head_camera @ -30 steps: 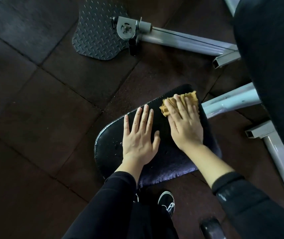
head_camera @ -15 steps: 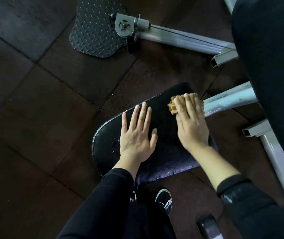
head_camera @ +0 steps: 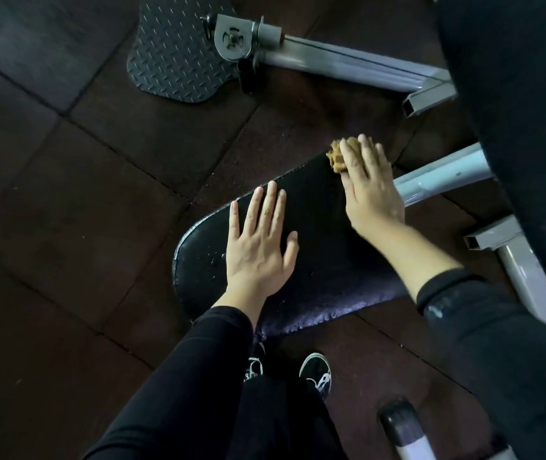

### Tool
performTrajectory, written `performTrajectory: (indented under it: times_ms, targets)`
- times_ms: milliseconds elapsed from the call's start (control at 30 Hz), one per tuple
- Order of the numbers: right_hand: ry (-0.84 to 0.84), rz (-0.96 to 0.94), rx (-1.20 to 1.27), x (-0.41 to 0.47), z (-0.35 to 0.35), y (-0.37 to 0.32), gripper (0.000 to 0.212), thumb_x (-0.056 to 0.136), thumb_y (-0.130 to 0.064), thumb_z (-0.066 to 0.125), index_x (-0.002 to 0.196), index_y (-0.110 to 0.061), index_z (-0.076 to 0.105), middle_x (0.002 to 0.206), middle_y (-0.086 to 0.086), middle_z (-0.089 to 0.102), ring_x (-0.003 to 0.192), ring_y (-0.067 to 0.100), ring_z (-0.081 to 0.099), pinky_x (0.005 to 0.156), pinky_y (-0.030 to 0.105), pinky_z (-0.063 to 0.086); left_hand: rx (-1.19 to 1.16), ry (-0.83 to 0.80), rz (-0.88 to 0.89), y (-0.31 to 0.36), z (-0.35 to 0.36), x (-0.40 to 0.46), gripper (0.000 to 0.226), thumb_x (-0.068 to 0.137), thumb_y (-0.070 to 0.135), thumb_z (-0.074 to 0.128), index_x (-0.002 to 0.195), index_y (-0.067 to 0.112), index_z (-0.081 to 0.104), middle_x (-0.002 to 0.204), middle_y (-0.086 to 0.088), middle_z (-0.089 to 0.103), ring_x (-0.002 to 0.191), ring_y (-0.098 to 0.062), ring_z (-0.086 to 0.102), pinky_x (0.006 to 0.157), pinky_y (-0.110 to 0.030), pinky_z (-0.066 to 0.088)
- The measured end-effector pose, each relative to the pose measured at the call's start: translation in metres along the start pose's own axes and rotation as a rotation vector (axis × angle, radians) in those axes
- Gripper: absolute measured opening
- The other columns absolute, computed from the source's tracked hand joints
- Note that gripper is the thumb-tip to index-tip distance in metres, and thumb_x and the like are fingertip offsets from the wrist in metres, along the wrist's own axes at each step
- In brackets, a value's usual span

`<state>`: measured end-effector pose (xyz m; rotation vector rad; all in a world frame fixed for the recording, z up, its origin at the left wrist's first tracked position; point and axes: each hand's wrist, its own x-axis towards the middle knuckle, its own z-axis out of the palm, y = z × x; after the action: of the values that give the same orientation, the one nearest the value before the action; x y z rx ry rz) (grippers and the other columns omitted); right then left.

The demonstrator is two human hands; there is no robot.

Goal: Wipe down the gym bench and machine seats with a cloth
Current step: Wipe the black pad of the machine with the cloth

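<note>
The black machine seat (head_camera: 324, 247) lies under both hands, its near edge beaded with wet spots, and the pale frame tube (head_camera: 444, 175) runs off just right of the right hand's fingers (head_camera: 369, 151). The left hand (head_camera: 260, 242) presses flat, fingers straight and slightly spread, holding nothing. The right hand (head_camera: 371, 190) presses the tan cloth (head_camera: 339, 157) down under straight fingers at the seat's far corner, so another push could carry it off the edge, bunched and missing the wet patches near the left fingers.
</note>
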<state>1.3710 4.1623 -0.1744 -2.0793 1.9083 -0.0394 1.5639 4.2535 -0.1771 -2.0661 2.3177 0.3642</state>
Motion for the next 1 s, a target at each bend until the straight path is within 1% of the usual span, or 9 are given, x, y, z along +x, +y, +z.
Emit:
performTrajectory:
  times_ms: [100,233,300,400,433,567,700,867,1000]
  targets:
    - [-0.004,0.002,-0.044,-0.038,0.009,-0.015,0.055,0.096,-0.035,0.019,0.150,-0.022,0.020,0.157,0.012,0.013,0.144,0.036,0.011,0.115,0.048,0.010,-0.008,0.010,-0.003,-0.001,0.000,0.000,0.067,0.097,0.047,0.027,0.155,0.015,0.015,0.163,-0.001,0.007,0.150,-0.017,0.004,0.120,-0.049,0.004]
    - [-0.090,-0.054,-0.008,-0.065,0.015,-0.043,0.054,0.100,-0.030,0.029,0.150,-0.029,0.010,0.159,0.004,0.000,0.146,0.029,-0.004,0.116,0.041,-0.003,-0.071,0.012,0.030,-0.007,-0.004,-0.002,0.064,0.098,0.045,0.027,0.154,0.014,0.021,0.162,-0.002,0.014,0.149,-0.015,0.007,0.120,-0.046,0.002]
    - [-0.118,-0.078,0.031,-0.063,0.012,-0.043,0.054,0.100,-0.030,0.034,0.149,-0.032,0.011,0.159,0.001,0.001,0.146,0.027,-0.003,0.118,0.040,0.000,-0.104,-0.007,0.044,-0.013,-0.010,-0.005,0.063,0.099,0.045,0.024,0.154,0.014,0.022,0.161,-0.001,0.015,0.149,-0.013,0.007,0.121,-0.044,-0.001]
    - [-0.072,-0.114,-0.003,-0.058,0.007,-0.034,0.052,0.096,-0.038,0.032,0.147,-0.035,0.023,0.157,0.001,0.018,0.144,0.028,0.015,0.117,0.042,0.016,-0.120,-0.014,-0.023,-0.032,-0.019,-0.017,0.063,0.099,0.046,0.020,0.154,0.016,0.018,0.162,0.002,0.009,0.149,-0.011,0.000,0.120,-0.044,-0.005]
    - [-0.068,-0.122,-0.015,-0.057,0.007,-0.033,0.053,0.094,-0.041,0.030,0.147,-0.035,0.025,0.156,0.001,0.021,0.142,0.028,0.017,0.117,0.043,0.017,-0.123,-0.009,-0.064,-0.041,-0.021,-0.023,0.063,0.099,0.046,0.019,0.154,0.016,0.016,0.162,0.002,0.008,0.149,-0.011,-0.001,0.120,-0.044,-0.005]
    - [-0.036,-0.137,-0.018,-0.061,0.015,-0.033,0.054,0.095,-0.041,0.028,0.148,-0.031,0.024,0.157,0.004,0.017,0.144,0.027,0.011,0.118,0.042,0.006,-0.097,0.000,-0.115,-0.063,-0.016,-0.039,0.063,0.099,0.046,0.019,0.154,0.017,0.018,0.162,-0.001,0.012,0.149,-0.015,0.004,0.121,-0.045,0.002]
    - [0.007,-0.127,-0.008,-0.056,0.019,-0.033,0.054,0.095,-0.042,0.029,0.148,-0.031,0.023,0.157,0.004,0.016,0.145,0.029,0.012,0.118,0.043,0.008,-0.075,0.028,-0.096,-0.062,-0.012,-0.042,0.061,0.100,0.043,0.025,0.153,0.014,0.024,0.161,-0.004,0.018,0.149,-0.021,0.013,0.120,-0.047,0.008]
    - [-0.010,0.009,-0.022,-0.012,0.016,-0.061,0.050,0.099,-0.039,0.030,0.147,-0.032,0.022,0.158,0.001,0.013,0.146,0.027,0.007,0.118,0.043,0.002,-0.077,0.052,-0.086,-0.063,-0.010,-0.042,0.060,0.100,0.040,0.029,0.152,0.011,0.026,0.160,-0.005,0.020,0.148,-0.021,0.016,0.120,-0.046,0.009]
    - [-0.023,-0.158,-0.069,0.000,0.024,-0.104,0.050,0.096,-0.038,0.022,0.143,-0.028,0.034,0.153,0.001,0.029,0.144,0.027,0.017,0.118,0.044,0.004,-0.090,0.058,-0.095,-0.064,-0.007,-0.043,0.061,0.099,0.040,0.029,0.152,0.010,0.026,0.160,-0.005,0.020,0.148,-0.021,0.018,0.120,-0.044,0.010]
